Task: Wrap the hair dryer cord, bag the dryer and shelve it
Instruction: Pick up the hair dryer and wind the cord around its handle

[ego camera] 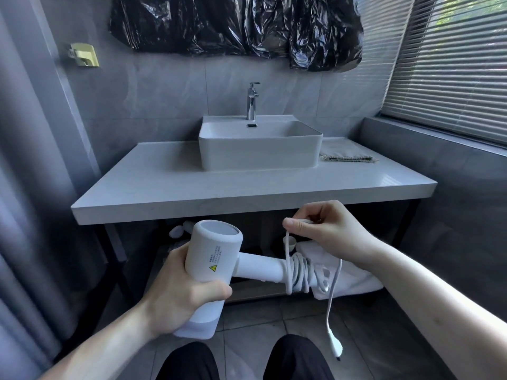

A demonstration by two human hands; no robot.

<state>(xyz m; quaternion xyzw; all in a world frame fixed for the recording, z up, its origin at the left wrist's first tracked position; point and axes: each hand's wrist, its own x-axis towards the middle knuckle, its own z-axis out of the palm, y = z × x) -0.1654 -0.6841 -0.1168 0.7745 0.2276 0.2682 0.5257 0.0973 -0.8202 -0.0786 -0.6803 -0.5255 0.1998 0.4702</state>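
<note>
Dark trousers are seen at the bottom edge, just below both forearms. Above them, the left hand is wrapped firmly around the barrel of the white hair dryer, with the thumb pressed on its front side. The handle of the dryer is pointed sideways, toward the right hand. Around the far end of this handle the white cord is wound in several turns. One strand of the cord is pinched between the thumb and the curled fingers of the right hand, which is held just above the coil. The free end of the cord is hung below the right wrist, and the plug is dangling there near the floor. Behind the right hand, a white towel is laid on the lower shelf under the counter. Beyond both hands, a white basin with a chrome tap is placed on the counter. To the right of the basin a small folded cloth is laid. Black plastic sheeting is hung on the wall above.
</note>
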